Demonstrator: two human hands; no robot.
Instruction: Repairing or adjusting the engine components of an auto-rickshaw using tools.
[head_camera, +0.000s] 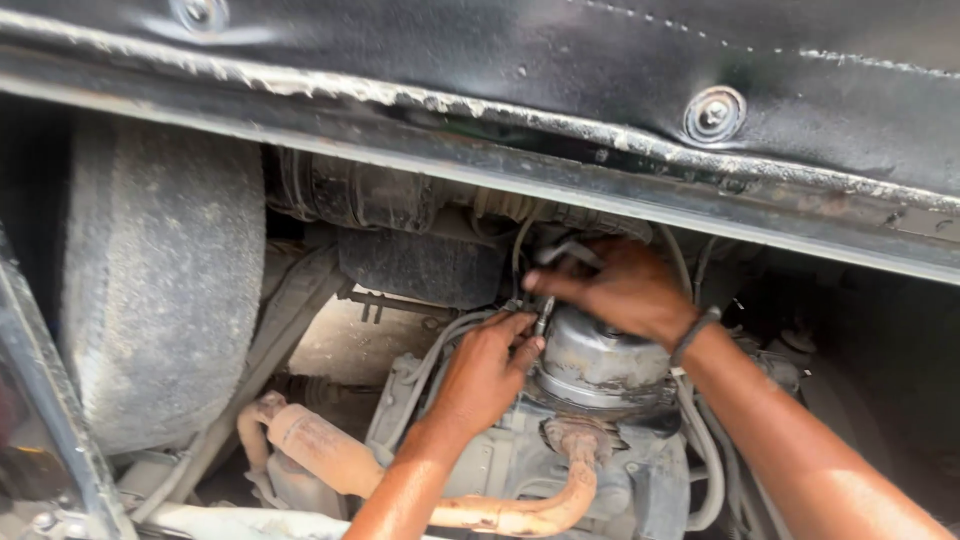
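Both my hands reach under a vehicle body to a grey metal engine part with a domed round cap (600, 360). My left hand (485, 375) pinches a small fitting (543, 318) at the cap's left edge, fingers closed around it. My right hand (625, 290) rests over the top of the cap, fingers curled on a thin metal piece or tool (565, 250) near some cables. A dark band sits on my right wrist (695, 335). What exactly the right fingers grip is partly hidden.
A worn tyre (160, 280) fills the left. A black body panel with rivets (712, 115) and a rusty metal sill (500, 165) overhang above. A rusty pipe (330, 450) curves below the engine. Grey hoses (700, 440) and a ribbed black duct (350, 190) surround the part.
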